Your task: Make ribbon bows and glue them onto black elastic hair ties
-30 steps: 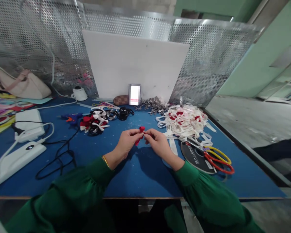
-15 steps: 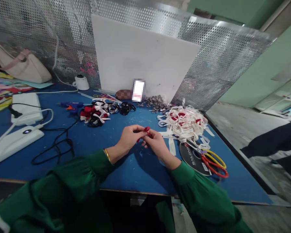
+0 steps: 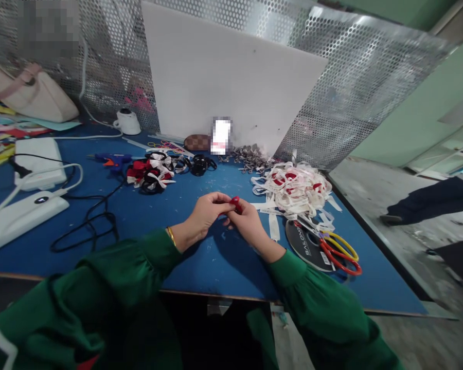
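The right hand [image 3: 249,223] now overlaps the left hand [image 3: 206,218] at the fingertips; one second earlier, the fingers meet only at their tips. The red ribbon piece [image 3: 236,202], previously exposed above and below the left fingers, is now mostly covered, with a small portion visible. At right, a person's dark-clothed leg [image 3: 428,200] now shows its shoe [image 3: 391,220].

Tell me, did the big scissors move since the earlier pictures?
No. The scissors lie in the same spot across the black disc, handles past its right side.
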The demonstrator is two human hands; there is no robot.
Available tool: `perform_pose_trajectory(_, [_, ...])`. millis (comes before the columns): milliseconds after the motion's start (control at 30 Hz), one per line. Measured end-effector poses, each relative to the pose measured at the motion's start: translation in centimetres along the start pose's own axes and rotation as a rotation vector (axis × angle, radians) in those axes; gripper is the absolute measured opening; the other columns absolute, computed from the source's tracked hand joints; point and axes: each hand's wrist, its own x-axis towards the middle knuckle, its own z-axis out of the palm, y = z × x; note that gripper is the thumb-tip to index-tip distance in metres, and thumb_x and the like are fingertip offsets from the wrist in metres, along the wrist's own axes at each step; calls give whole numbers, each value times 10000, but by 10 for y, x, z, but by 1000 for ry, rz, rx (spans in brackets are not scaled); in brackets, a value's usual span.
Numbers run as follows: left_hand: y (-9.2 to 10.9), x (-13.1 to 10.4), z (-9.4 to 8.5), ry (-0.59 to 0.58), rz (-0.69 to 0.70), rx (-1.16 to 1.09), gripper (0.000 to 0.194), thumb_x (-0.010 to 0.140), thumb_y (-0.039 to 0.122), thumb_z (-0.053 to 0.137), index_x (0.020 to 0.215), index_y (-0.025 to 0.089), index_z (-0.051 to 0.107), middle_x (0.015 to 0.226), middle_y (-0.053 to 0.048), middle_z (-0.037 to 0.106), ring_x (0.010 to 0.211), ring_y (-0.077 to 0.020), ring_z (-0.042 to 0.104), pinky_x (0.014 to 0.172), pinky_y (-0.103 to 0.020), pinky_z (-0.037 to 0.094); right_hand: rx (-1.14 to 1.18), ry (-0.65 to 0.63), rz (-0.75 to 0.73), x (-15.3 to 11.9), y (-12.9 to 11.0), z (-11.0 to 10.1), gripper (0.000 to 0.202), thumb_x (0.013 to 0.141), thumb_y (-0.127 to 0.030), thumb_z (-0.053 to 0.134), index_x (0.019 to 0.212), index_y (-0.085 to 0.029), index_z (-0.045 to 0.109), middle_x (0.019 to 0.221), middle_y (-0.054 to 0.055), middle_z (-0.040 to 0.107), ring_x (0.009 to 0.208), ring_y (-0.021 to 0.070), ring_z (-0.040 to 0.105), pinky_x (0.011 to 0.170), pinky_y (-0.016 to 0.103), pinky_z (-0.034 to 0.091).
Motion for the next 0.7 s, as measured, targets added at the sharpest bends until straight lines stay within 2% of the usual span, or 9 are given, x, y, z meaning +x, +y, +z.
perform_pose_trajectory(67, [1, 1, -2, 3, -4, 8, 252, 573, 229, 837, 720, 135, 656, 671, -21, 657, 544, -110, 554, 495, -241, 417, 121, -74, 85, -2, -6, -4, 221, 690, -239, 652, 901, -184, 619, 743, 1, 702, 546, 114, 651, 472, 203, 476])
perform_pose_trajectory(167, [3, 3, -6, -11, -51, 10, 210, 606, 209, 804, 739, 138, 658, 681, -24, 657, 563, -109, 565, 547, -247, 430, 232, -182, 183, -6, -15, -12, 211, 690, -285, 697, 848, -161, 633, 699, 11, 679, 548, 118, 657, 475, 202, 477])
perform_pose_trajectory(267, [6, 6, -10, -31, -83, 70, 215, 647, 245, 793, 801, 142, 685, 731, -34, 677, 579, -108, 564, 550, -245, 400, 244, -205, 184, -7, -19, -17, 198, 689, -273, 707, 830, -160, 626, 709, 2, 671, 524, 98, 624, 496, 213, 485])
perform_pose_trajectory(367, [8, 8, -12, -28, -62, 170, 216, 691, 275, 768, 851, 141, 713, 778, -36, 681, 613, -101, 545, 543, -236, 359, 179, -136, 80, -4, -16, -20, 172, 695, -234, 651, 846, -187, 584, 706, -36, 647, 495, 81, 573, 512, 225, 469])
perform_pose_trajectory(467, [10, 7, -13, -32, -16, 244, 195, 688, 278, 761, 816, 141, 707, 743, -14, 651, 621, -98, 514, 556, -237, 357, 26, -65, -54, -1, -13, -20, 156, 733, -239, 571, 886, -210, 558, 648, -72, 576, 460, 87, 515, 488, 236, 414])
perform_pose_trajectory(567, [13, 5, -11, -12, 51, 290, 162, 673, 261, 752, 763, 140, 692, 709, -6, 643, 614, -101, 501, 557, -241, 353, -202, -38, -172, -1, -12, -20, 144, 813, -295, 559, 931, -214, 570, 669, -55, 581, 499, 111, 525, 514, 255, 400])
perform_pose_trajectory(700, [16, 3, -7, -1, 91, 303, 119, 657, 229, 749, 708, 141, 686, 655, 0, 633, 593, -99, 493, 554, -241, 345, -530, 52, -297, -5, -14, -22, 139, 871, -346, 596, 858, -210, 621, 663, -20, 596, 564, 137, 523, 566, 271, 356])
